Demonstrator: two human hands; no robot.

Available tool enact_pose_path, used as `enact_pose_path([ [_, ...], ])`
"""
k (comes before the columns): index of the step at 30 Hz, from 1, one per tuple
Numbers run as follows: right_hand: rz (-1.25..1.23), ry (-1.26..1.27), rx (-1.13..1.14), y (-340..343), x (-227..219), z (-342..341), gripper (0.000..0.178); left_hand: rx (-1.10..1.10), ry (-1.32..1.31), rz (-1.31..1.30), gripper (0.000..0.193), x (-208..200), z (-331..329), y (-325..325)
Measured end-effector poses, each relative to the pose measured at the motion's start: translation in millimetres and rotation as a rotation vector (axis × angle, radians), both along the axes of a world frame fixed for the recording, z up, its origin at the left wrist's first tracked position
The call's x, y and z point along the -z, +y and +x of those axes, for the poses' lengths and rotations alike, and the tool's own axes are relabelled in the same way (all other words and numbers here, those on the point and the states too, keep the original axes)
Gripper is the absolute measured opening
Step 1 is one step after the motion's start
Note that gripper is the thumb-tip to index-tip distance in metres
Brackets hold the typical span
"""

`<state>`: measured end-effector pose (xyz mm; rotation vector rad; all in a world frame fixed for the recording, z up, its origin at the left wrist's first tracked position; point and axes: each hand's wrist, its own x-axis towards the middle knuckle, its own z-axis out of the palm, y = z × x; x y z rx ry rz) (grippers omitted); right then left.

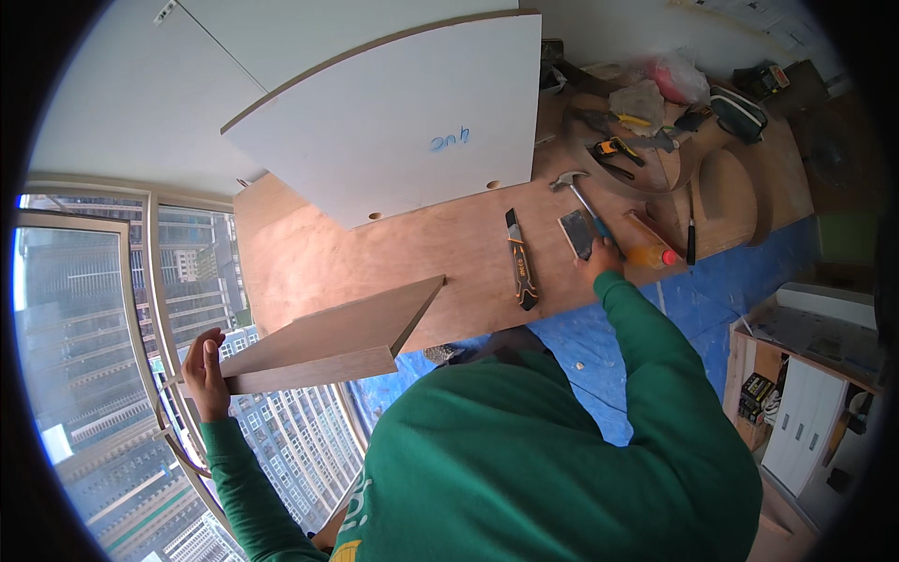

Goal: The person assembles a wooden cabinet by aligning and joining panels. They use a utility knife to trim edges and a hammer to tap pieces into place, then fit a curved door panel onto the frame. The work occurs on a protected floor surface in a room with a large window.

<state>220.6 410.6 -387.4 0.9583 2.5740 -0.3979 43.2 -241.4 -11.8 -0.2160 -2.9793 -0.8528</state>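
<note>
The left hand (206, 375) grasps the left end of one wood-faced board (332, 332) extending rightward from it, the right hand (601, 262) grips one dark block (575, 230), one utility knife (521, 267) lies between them on the bench (300, 253), and one hammer (582, 198) and one red-capped bottle (646, 256) lie near the block.

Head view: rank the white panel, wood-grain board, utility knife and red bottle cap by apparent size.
Largest to smallest:
1. White panel
2. Wood-grain board
3. Utility knife
4. Red bottle cap
</note>
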Motion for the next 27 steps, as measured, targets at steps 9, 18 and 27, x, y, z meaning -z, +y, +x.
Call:
enact_pose_path([
  [9, 0.011, 0.284, -0.200, -35.1, -28.6, -53.7, 0.055, -0.262, 0.173, -0.145, 0.034, -0.1, 22.0, 19.7],
  [18, -0.337, 0.007, -0.093, -126.8, -6.0, -72.2, 0.076, -0.020, -0.139, -0.122, 0.060, -14.4, -2.6, 36.6],
  [27, -0.576, 0.200, -0.235, -105.7, -30.0, -79.6, 0.035, 0.246, -0.190, -0.380, 0.051, -26.8, -47.5, 53.4],
])
